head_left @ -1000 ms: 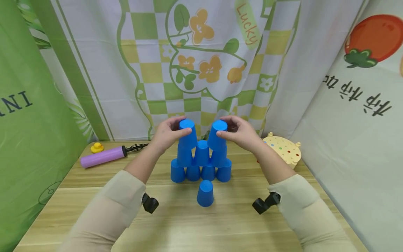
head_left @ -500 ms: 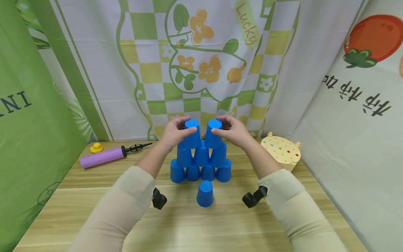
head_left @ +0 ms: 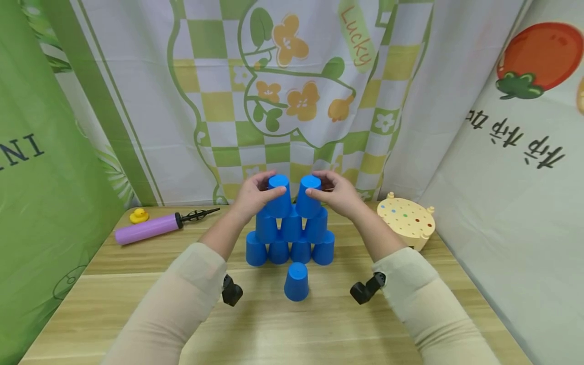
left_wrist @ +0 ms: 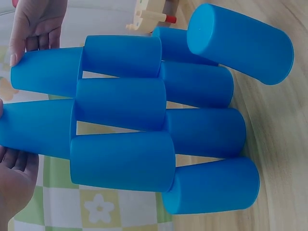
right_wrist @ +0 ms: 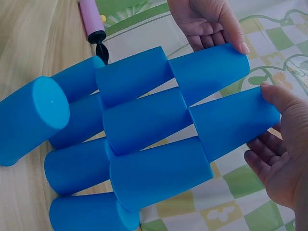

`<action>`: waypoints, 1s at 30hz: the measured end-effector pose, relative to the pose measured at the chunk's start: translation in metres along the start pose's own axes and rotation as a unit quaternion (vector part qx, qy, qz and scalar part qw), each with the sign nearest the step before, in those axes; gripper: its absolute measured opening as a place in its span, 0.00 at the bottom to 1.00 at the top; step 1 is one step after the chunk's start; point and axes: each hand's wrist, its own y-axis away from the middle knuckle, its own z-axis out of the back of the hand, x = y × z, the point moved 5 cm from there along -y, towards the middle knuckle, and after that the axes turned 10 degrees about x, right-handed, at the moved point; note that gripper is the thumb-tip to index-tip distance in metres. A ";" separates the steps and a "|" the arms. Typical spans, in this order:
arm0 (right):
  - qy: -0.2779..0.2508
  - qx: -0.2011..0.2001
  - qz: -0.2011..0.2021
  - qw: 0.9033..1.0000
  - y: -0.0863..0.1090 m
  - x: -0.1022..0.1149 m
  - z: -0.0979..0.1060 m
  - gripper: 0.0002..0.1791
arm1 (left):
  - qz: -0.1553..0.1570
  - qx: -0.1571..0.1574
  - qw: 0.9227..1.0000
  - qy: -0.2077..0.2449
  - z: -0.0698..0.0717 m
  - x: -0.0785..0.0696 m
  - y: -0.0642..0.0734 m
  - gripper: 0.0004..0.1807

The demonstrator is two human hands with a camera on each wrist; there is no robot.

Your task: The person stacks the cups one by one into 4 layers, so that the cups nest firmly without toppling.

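Observation:
Blue upside-down cups form a pyramid in the head view. The bottom row (head_left: 279, 252) has several cups and the middle row (head_left: 291, 226) has three. On top, my left hand (head_left: 252, 196) grips the left upper cup (head_left: 279, 204), thumb in front and fingers behind. My right hand (head_left: 341, 195) holds the right upper cup (head_left: 309, 204) the same way. Both wrist views show these two cups with their rims right at the bases of the middle row, a narrow gap between them. A single upside-down cup (head_left: 296, 282) stands on the table in front of the pyramid.
On the wooden table (head_left: 274, 334), a purple hand pump (head_left: 148, 229) and a yellow rubber duck (head_left: 139, 215) lie at the back left. A cream dotted toy (head_left: 406, 218) stands at the back right, beyond the right forearm. Printed curtains (head_left: 219, 106) hang behind the table.
Both hands have moved inward, bringing the two upper cups closer together over the middle row. In the last half second they have hardly moved. The lower cups and front cup stay in place.

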 end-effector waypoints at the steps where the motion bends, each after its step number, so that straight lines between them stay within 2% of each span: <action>1: 0.002 0.000 0.001 1.000 0.000 0.000 0.000 0.35 | 0.001 -0.001 1.000 0.000 0.000 0.000 0.000 0.34; 10: 0.000 -0.011 0.023 1.000 0.006 -0.002 0.002 0.38 | -0.006 0.002 1.000 0.014 0.005 0.000 0.006 0.36; 15: -0.005 -0.021 0.032 0.999 0.016 -0.003 0.005 0.36 | -0.014 0.002 1.000 0.022 0.011 0.006 0.014 0.35; 20: -0.015 -0.023 0.039 0.999 0.029 -0.008 0.006 0.35 | -0.011 -0.016 1.000 0.017 0.019 0.022 0.024 0.35; 30: -0.045 -0.022 0.051 0.997 0.056 -0.030 -0.009 0.34 | 0.024 -0.034 0.998 0.038 0.033 0.070 0.046 0.35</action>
